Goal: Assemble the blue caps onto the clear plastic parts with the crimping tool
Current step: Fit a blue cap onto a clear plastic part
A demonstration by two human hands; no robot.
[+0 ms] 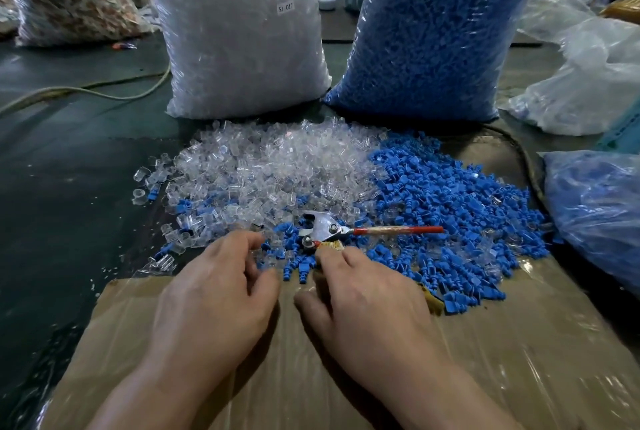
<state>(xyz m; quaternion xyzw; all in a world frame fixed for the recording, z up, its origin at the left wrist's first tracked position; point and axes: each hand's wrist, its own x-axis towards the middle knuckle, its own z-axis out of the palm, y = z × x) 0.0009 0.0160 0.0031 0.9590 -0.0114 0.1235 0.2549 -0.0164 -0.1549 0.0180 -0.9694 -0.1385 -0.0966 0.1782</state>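
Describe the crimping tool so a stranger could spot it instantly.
At the back stand a bag of clear parts and a bag of blue caps; a loose heap of both spreads before them. At the heap's near edge, by the right hand, lies the crimping tool. It is the only metal thing there: a shiny head, one red handle pointing right.

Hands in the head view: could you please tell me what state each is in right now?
Left hand: fingers curled at the clear parts; a hold cannot be told.
Right hand: closed, holding the crimping tool by one handle.
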